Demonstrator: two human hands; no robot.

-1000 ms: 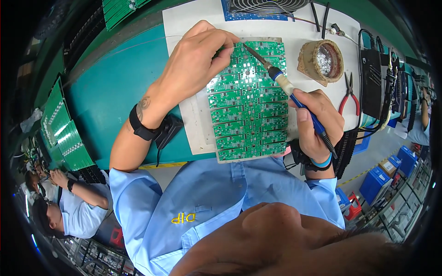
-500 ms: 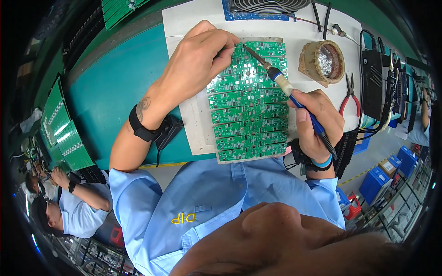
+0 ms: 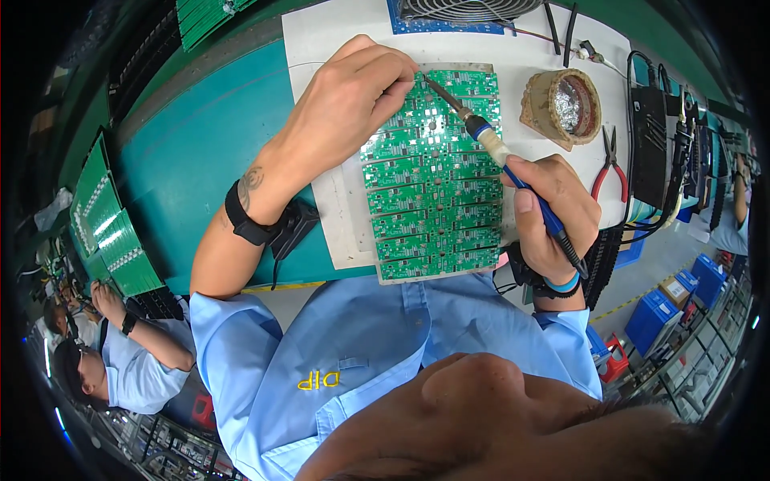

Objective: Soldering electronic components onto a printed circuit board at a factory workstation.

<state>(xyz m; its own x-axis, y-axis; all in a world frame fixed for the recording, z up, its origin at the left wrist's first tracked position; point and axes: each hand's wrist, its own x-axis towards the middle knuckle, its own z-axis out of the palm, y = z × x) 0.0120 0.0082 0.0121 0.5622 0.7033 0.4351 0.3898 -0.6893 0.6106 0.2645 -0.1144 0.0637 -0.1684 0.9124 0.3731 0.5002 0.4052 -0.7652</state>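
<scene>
A panel of green circuit boards [image 3: 437, 178] lies in front of me on a pale sheet, with rows of small parts across it. My right hand [image 3: 555, 215] is closed round the blue handle of a soldering iron [image 3: 491, 144]. The iron slants up and left, its tip at the panel's upper left corner. Beside that tip, my left hand [image 3: 341, 100] is closed in a pinch. A thin solder wire [image 3: 303, 63] trails out leftward behind the left hand; its end at the fingertips is too small to make out.
Right of the panel stands a round brown pot [image 3: 563, 108] with shiny metal inside. Red-handled pliers [image 3: 611, 167] lie beyond it, near a black tool holder [image 3: 651, 140]. A fan grille [image 3: 469, 10] is at the back. Another person [image 3: 140, 353] works at far left.
Both hands stay almost where they were, with the iron's tip still at the panel's upper left corner. The co-worker's hand at far left has shifted slightly.
</scene>
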